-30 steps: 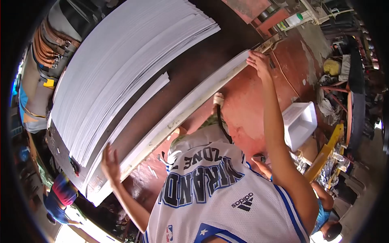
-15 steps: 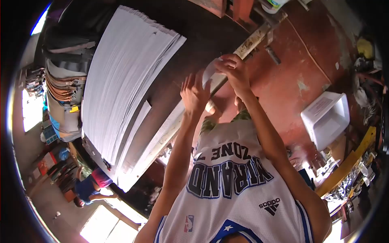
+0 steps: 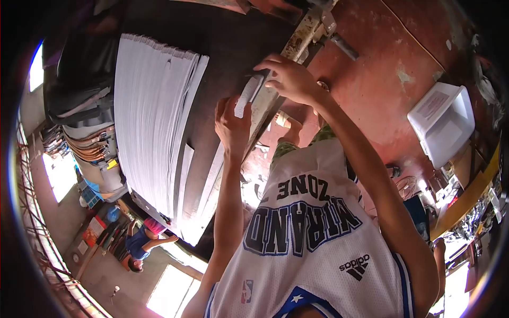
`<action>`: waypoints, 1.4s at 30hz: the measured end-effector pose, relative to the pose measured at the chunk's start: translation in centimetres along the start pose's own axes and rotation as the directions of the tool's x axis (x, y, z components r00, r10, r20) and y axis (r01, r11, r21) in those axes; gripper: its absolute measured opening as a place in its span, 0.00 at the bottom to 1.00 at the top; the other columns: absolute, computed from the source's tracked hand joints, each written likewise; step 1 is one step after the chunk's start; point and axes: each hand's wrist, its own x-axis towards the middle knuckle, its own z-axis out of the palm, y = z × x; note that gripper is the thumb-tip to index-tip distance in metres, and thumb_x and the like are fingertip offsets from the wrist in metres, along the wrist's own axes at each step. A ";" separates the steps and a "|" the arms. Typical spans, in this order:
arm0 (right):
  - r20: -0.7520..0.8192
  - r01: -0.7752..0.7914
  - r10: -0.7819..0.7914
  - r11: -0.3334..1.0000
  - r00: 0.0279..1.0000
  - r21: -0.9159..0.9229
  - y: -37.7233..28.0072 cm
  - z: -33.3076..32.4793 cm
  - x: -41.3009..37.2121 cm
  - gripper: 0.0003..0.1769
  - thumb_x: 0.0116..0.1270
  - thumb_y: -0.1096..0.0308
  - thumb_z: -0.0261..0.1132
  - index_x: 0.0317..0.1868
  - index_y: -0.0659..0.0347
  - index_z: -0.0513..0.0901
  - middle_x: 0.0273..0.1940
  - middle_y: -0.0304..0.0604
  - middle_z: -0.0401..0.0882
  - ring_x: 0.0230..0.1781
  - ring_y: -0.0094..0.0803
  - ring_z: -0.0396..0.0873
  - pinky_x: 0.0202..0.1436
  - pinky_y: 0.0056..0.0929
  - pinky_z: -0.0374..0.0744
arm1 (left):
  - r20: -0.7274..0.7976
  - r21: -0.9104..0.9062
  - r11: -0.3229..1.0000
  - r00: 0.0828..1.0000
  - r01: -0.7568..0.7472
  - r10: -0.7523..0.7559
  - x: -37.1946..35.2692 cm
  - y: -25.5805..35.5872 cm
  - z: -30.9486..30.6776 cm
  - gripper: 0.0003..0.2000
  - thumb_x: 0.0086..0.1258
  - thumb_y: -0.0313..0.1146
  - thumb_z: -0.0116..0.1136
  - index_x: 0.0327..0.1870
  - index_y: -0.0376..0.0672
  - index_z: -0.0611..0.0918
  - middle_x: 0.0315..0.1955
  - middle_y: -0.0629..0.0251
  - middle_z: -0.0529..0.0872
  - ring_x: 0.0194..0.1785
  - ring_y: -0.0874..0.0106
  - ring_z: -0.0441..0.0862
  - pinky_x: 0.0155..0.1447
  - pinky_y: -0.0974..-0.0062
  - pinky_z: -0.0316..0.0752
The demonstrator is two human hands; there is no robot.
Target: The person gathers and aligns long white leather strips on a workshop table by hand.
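My left hand is closed at the lower end of a short white strip with a rough-looking face. A dark grey edge shows along the strip's right side. Just to the right, my right hand hovers with its index finger and thumb apart, fingertips near the strip's upper end. Both hands are over the front edge of a dark table. To their left on this table lies a large fanned stack of white sheets, a narrower piece beside it.
Several brown straps and black material lie beyond the stack. A white plastic bin lies on the red floor at right. Another person is at the table's far end, lower left.
My right hand's fingers have parted from the white strip, which both hands were at before. Both hands have shifted left in view, and the camera view has turned. The other person's arm now reaches toward the table.
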 end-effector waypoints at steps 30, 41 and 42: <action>0.289 0.079 -0.082 0.997 0.954 0.019 0.4 0.4 2.8 0.15 0.57 0.63 0.71 0.46 0.49 0.84 0.41 0.33 0.80 0.41 0.35 0.82 0.44 0.34 0.77 | 0.058 0.035 0.999 0.998 -0.012 0.010 1.1 2.0 -1.9 0.14 0.55 0.23 0.69 0.44 0.40 0.83 0.37 0.61 0.83 0.39 0.64 0.83 0.42 0.68 0.78; 0.266 0.102 -0.111 0.994 0.958 0.049 0.4 -0.1 2.8 0.15 0.56 0.64 0.72 0.46 0.52 0.85 0.40 0.36 0.81 0.41 0.35 0.82 0.45 0.35 0.77 | 0.086 0.078 0.993 0.992 0.087 -0.093 1.1 2.0 -1.8 0.14 0.53 0.25 0.71 0.41 0.42 0.83 0.34 0.63 0.82 0.35 0.67 0.82 0.37 0.67 0.77; 0.264 0.101 -0.111 0.994 0.958 0.049 0.4 -0.1 2.8 0.15 0.56 0.64 0.72 0.46 0.52 0.85 0.40 0.36 0.81 0.41 0.35 0.82 0.45 0.35 0.77 | 0.082 0.099 0.993 0.994 0.063 -0.072 1.0 1.8 -1.6 0.13 0.53 0.26 0.70 0.41 0.42 0.82 0.35 0.63 0.82 0.35 0.66 0.82 0.38 0.67 0.77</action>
